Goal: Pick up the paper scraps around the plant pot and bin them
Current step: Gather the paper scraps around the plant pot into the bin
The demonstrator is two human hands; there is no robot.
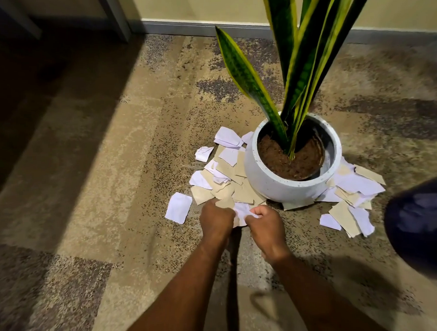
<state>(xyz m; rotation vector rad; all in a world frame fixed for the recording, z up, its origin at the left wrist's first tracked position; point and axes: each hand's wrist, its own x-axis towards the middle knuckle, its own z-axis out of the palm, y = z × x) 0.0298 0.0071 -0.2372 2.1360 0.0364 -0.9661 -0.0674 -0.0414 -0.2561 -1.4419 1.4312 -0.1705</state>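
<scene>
Both hands were down at the near edge of the mess, front-left of the plant pot (288, 187). Left hand (216, 216) had its fingers curled on a tan bit (224, 202), and right hand (265, 224) was clenched on a crumpled white piece (240, 212) btw the two. The rest of the paper scraps (225, 175) lay on the carpet (100, 170), fanned against the pot's left side, w/ a second batch (351, 192) on its right. One white sheet (178, 207) sat on its own just beside the left pile.

Handling-wise, imo: torn paper + thin card, basically weightless, floppy, nothing fragile. Flat ones on carpet are prob hard to pinch from the top, so go for a lifted edge or corner, or rake a few together and scrunch. Some looked tucked under the pot's base, so those prob want sliding out sideways. Pot looked heavy, wouldn't count on shifting it.

Couldn't see: no bin anywhere in shot. Whatever lay behind the pot was blocked by it and the leaves (246, 76). Fingertips were buried in paper, so no idea how many pieces each hand held. Dark blurry blob (420, 226) at the right edge, maybe a knee, couldn't tell.
</scene>
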